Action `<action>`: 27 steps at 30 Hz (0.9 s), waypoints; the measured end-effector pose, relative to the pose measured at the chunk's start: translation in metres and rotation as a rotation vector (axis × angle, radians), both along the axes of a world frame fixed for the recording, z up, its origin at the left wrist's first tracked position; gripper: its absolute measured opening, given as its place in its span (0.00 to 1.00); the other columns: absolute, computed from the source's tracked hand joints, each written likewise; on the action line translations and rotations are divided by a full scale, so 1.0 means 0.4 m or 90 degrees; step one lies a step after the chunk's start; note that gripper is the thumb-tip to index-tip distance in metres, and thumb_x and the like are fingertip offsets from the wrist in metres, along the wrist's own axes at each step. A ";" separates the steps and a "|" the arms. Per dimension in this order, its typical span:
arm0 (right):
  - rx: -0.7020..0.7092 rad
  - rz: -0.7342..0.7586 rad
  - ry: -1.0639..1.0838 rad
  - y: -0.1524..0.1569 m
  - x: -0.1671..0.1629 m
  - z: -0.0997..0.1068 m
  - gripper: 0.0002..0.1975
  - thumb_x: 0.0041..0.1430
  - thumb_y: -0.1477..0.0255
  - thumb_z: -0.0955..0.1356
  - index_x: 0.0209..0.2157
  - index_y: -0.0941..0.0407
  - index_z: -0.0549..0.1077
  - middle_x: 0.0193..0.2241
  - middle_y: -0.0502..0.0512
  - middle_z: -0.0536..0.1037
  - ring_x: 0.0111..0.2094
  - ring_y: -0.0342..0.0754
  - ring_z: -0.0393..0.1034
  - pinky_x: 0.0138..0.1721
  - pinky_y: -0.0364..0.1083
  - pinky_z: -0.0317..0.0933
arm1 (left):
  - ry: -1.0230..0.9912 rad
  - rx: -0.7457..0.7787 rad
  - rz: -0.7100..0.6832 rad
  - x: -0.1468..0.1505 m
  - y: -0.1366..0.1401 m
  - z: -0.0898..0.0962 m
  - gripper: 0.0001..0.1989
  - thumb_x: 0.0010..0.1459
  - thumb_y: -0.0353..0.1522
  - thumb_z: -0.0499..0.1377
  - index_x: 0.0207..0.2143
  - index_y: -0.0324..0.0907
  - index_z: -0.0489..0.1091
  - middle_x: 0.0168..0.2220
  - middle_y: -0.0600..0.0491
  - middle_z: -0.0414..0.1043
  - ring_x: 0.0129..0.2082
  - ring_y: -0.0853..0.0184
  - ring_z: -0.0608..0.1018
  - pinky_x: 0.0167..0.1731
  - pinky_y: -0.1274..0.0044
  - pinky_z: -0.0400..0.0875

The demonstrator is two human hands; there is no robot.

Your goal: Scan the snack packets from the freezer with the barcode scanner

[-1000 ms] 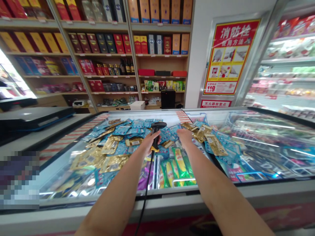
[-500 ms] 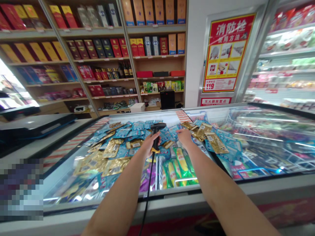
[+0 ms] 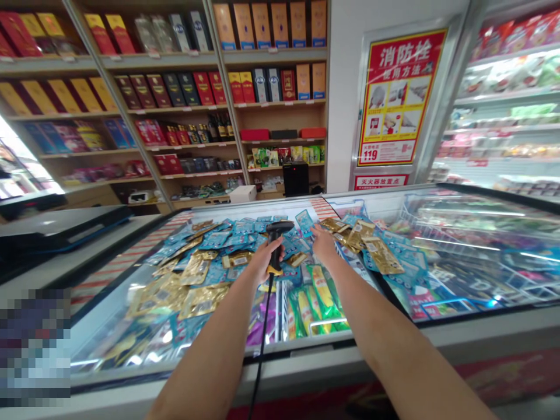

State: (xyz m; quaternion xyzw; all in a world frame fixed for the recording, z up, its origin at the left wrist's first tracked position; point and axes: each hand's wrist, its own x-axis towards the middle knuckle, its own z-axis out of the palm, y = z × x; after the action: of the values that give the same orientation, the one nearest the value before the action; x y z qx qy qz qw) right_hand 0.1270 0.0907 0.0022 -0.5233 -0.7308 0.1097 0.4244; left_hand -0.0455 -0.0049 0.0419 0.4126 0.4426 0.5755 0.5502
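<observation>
My left hand (image 3: 263, 258) is wrapped round the handle of a black barcode scanner (image 3: 275, 245) with a yellow-tipped base. The scanner stands upright over the packets, its cable running down towards me. Just right of its head, a small blue packet (image 3: 304, 222) is tilted up at the fingertips of my right hand (image 3: 322, 242), which appear to pinch its right edge. Beneath both hands lie blue packets (image 3: 215, 239) and gold packets (image 3: 196, 267), spread over the freezer's glass top. More gold packets (image 3: 381, 255) lie to the right of my right hand.
The chest freezer (image 3: 301, 360) spans the front, with green-wrapped corn packs (image 3: 321, 286) below its glass. A dark-topped device (image 3: 65, 224) sits on the left counter. Behind are shelves of boxes (image 3: 280, 84), a white box (image 3: 242, 193) and a red poster (image 3: 400, 96).
A blue packet now shows raised at my right fingertips, between that hand and the scanner. My right hand's fingers have shifted slightly. My left hand keeps the scanner in about the same place.
</observation>
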 end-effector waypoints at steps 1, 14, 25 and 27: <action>-0.005 0.009 0.008 0.000 -0.002 -0.001 0.28 0.44 0.88 0.60 0.49 0.62 0.72 0.54 0.61 0.69 0.55 0.50 0.62 0.58 0.47 0.52 | 0.002 -0.005 0.002 0.001 -0.002 0.003 0.20 0.42 0.42 0.66 0.31 0.37 0.67 0.22 0.55 0.67 0.18 0.75 0.67 0.16 0.82 0.58; -0.029 0.035 0.035 0.005 -0.003 -0.009 0.28 0.46 0.87 0.61 0.49 0.57 0.71 0.54 0.57 0.68 0.56 0.50 0.61 0.59 0.49 0.49 | 0.061 -0.018 -0.002 0.006 -0.014 0.017 0.17 0.42 0.41 0.64 0.25 0.37 0.66 0.18 0.55 0.65 0.15 0.74 0.65 0.14 0.82 0.56; -0.034 0.030 0.099 0.015 -0.007 -0.022 0.26 0.45 0.87 0.61 0.46 0.60 0.73 0.54 0.60 0.68 0.54 0.50 0.64 0.55 0.47 0.56 | 0.059 -0.028 0.014 0.008 -0.017 0.017 0.16 0.43 0.41 0.63 0.27 0.38 0.65 0.19 0.55 0.64 0.15 0.74 0.65 0.13 0.83 0.57; -0.058 0.030 0.145 0.026 -0.009 -0.029 0.26 0.44 0.86 0.61 0.46 0.60 0.73 0.55 0.61 0.68 0.49 0.50 0.69 0.51 0.48 0.61 | 0.052 -0.030 0.012 0.007 -0.016 0.017 0.17 0.43 0.42 0.64 0.27 0.38 0.65 0.19 0.55 0.64 0.16 0.74 0.65 0.13 0.83 0.56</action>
State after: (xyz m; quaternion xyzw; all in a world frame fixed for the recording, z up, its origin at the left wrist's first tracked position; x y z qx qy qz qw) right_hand 0.1235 0.1009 -0.0094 -0.5088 -0.6842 0.2114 0.4779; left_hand -0.0426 -0.0113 0.0488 0.4182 0.4819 0.5531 0.5357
